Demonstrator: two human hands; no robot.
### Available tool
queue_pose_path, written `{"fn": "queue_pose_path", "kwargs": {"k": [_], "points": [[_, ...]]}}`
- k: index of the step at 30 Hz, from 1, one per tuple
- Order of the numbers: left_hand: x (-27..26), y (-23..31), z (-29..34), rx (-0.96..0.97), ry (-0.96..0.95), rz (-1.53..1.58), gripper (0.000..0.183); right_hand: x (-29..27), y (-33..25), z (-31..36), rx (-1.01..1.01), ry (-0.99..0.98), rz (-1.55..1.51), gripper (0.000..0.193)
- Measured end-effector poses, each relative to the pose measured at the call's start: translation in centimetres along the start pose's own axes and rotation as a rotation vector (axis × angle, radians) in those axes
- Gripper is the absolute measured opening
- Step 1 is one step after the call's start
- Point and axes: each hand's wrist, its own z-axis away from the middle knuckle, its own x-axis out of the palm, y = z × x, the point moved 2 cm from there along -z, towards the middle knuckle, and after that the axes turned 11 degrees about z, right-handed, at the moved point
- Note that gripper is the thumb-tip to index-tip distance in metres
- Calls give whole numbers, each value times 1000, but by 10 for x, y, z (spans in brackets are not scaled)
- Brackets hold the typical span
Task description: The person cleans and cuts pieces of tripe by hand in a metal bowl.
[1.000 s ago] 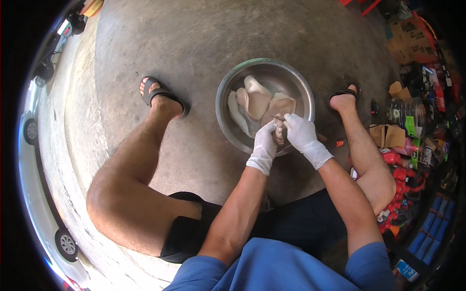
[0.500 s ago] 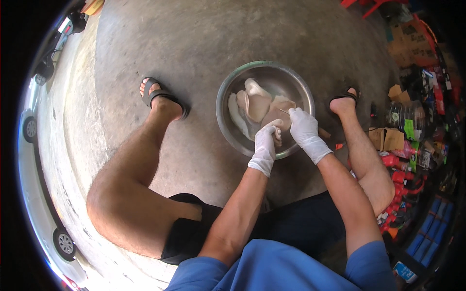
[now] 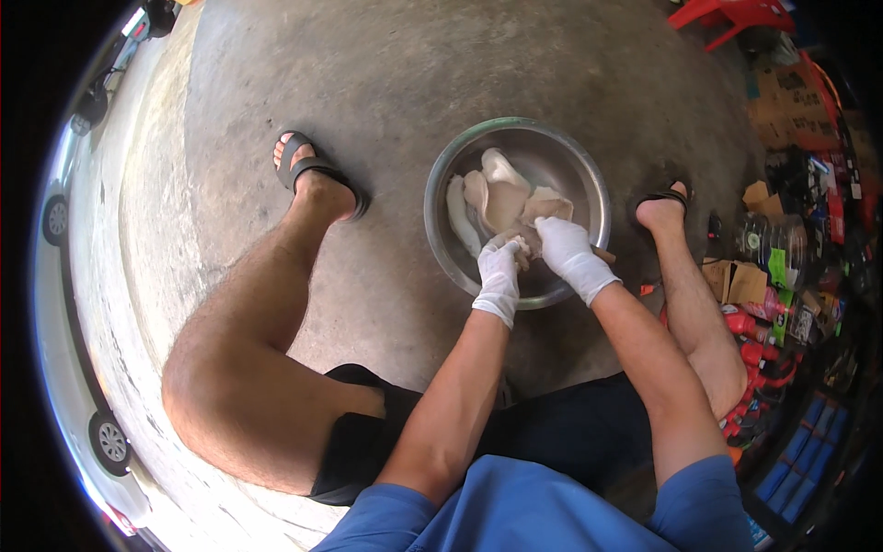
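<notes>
A round steel basin (image 3: 440,241) stands on the floor between my feet. Thick, pale, curled pieces (image 3: 506,202) lie inside it, white outside and greyish-tan within; I cannot tell what they are. My left hand (image 3: 498,276), in a white glove, is closed over the basin's near side on a small pale piece (image 3: 522,250). Close beside it, my gloved right hand (image 3: 566,250) is closed around a tool with a brown handle (image 3: 602,254), whose end sticks out behind the hand. The tool's working end is hidden. The hands nearly touch.
My sandalled feet stand left (image 3: 317,179) and right (image 3: 664,207) of the basin. Cardboard (image 3: 736,281), a clear plastic container (image 3: 773,239) and red bottles (image 3: 759,354) crowd the right side. A red stool (image 3: 731,17) is at the far right; a silver car (image 3: 78,368) is outside left.
My right hand has shifted slightly towards my left hand, and the thin metal tip that showed at its fingers is now hidden. The whole view has swung slightly.
</notes>
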Motion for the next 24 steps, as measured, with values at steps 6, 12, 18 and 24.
{"fn": "queue_pose_path", "kwargs": {"k": [6, 12, 18, 24], "points": [[10, 1, 14, 3, -40, 42, 50, -11, 23, 16, 156, -14, -341, 23], [27, -1, 29, 15, -172, -153, 70, -4, 24, 34, 283, -178, -1162, 34], [36, -3, 36, 131, -256, -280, 70, 5, 12, 35, 305, -258, -1552, 20], [26, 2, 32, 145, -158, -376, 40, 5, 13, 26, 382, -22, -1584, 16]]}}
